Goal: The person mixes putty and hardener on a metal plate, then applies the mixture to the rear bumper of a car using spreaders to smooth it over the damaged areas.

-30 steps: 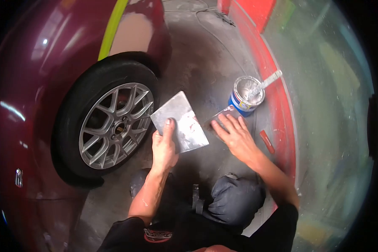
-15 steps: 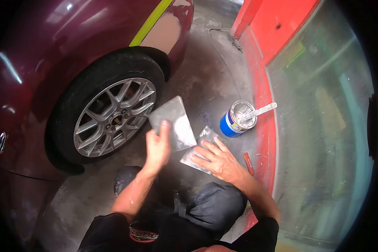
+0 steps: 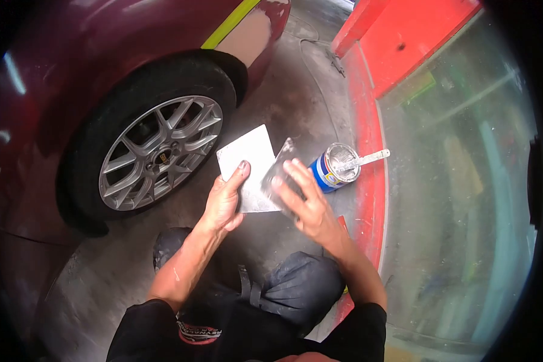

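Note:
In my left hand is a flat, pale metal plate, gripped by one edge with the thumb lying on its face. My right hand holds a smaller grey metal spreader, its fingers laid along the sheet and slightly blurred. The spreader is tilted and overlaps the right edge of the plate in this view. Just beyond my right hand stands an open blue can with whitish paste inside. A paste-smeared stir stick leans out over the can's rim.
On the left is a dark red car with a spoked wheel. Yellow-green tape borders a beige sanded patch on its body. A red-framed glass panel rises on the right. A cable crosses the concrete floor.
My right hand has lifted the spreader up and left, tilting it against the plate's right side. The plate has tipped and now looks brighter. The view has shifted slightly.

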`<move>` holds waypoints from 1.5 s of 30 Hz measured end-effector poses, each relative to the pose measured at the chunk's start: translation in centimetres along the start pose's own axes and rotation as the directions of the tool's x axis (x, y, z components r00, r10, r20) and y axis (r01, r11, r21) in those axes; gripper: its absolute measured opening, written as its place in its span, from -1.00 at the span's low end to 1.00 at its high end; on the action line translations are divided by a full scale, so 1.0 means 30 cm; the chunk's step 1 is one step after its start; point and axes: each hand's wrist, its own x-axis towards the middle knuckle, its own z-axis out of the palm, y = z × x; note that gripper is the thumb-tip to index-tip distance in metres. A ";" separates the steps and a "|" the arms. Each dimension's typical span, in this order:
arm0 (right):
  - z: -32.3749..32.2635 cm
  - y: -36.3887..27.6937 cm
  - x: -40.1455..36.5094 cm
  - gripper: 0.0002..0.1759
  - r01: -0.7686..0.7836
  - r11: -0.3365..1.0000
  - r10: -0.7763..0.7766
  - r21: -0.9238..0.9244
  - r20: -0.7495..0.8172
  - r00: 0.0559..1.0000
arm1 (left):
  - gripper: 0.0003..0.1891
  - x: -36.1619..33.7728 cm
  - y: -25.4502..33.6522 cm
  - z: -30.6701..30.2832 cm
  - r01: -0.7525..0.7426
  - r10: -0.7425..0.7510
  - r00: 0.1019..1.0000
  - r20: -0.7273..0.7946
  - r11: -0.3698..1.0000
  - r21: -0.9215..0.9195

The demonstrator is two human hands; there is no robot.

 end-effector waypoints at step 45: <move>-0.033 0.083 0.014 -0.24 -0.130 0.897 0.094 -0.423 -0.105 0.990 | -0.59 0.005 -0.027 0.003 -0.252 0.312 0.949 0.045 0.666 0.702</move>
